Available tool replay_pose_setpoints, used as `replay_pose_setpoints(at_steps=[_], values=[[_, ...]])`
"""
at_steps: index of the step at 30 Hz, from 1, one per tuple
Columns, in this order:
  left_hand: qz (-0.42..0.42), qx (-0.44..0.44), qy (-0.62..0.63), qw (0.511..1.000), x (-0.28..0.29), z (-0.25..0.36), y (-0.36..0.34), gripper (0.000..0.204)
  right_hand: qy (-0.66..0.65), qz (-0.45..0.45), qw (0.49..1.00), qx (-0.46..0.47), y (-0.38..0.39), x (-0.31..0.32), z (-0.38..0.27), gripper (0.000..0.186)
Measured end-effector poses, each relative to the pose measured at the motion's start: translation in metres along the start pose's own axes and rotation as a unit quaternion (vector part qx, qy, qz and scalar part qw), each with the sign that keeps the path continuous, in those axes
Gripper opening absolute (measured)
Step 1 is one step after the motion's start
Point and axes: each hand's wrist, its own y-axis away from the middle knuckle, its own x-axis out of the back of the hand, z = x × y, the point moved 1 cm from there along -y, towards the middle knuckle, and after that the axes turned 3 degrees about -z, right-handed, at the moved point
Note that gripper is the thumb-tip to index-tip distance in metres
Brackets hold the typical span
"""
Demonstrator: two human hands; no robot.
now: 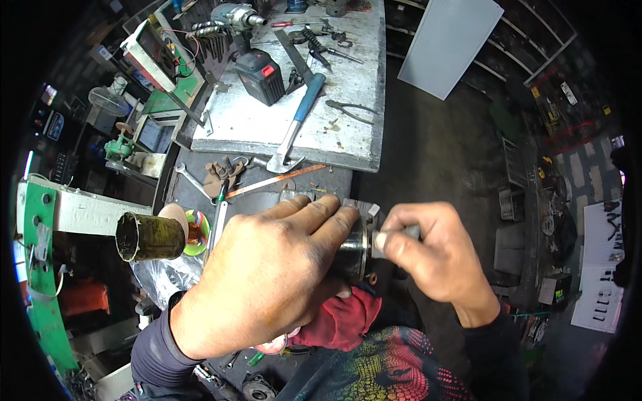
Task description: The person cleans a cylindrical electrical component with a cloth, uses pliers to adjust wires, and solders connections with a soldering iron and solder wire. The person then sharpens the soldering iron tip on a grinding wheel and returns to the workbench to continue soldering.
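Note:
My left hand lies large in the middle, fingers wrapped over a black metal cylinder with a shiny rim on its right end. At that end my right hand pinches a grey metal piece, its shape partly hidden by my fingers. A red cloth lies below the cylinder. To the left are a grimy yellowish can, a clear plastic bag and a wrench.
Ahead, a worn workbench holds a cordless drill, an adjustable wrench, pliers and several tools. A green-and-white metal frame stands left. Shelving and a leaning pale panel are at back right.

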Motion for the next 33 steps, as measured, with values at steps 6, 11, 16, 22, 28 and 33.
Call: replay_pose_setpoints(at_steps=[6, 11, 16, 22, 28, 33], values=[[0.010, -0.002, -0.012, 1.000, -0.0013, -0.0034, -0.0021, 0.080, 0.025, -0.033, 0.999, 0.029, -0.0064, 0.0012, -0.0005, 0.019], [0.010, 0.003, 0.001, 1.000, -0.0007, -0.0040, -0.0020, 0.081, 0.029, -0.009, 1.000, 0.007, -0.0091, 0.0045, -0.0006, 0.019], [0.018, -0.004, -0.001, 1.000, 0.0002, -0.0041, -0.0025, 0.081, 0.038, -0.012, 0.999, 0.024, -0.0082, 0.0043, -0.0022, 0.016], [0.014, -0.006, -0.002, 1.000, -0.0010, -0.0041, -0.0020, 0.080, 0.003, -0.042, 0.999, 0.009, -0.0067, 0.0007, -0.0040, 0.016], [0.024, -0.008, -0.009, 1.000, -0.0028, -0.0046, -0.0015, 0.080, 0.043, -0.032, 0.997, 0.055, -0.0074, 0.0051, -0.0023, 0.015], [0.020, -0.006, -0.008, 1.000, -0.0025, -0.0042, -0.0017, 0.080, 0.026, -0.042, 0.996, 0.070, -0.0079, 0.0033, -0.0044, 0.016]])
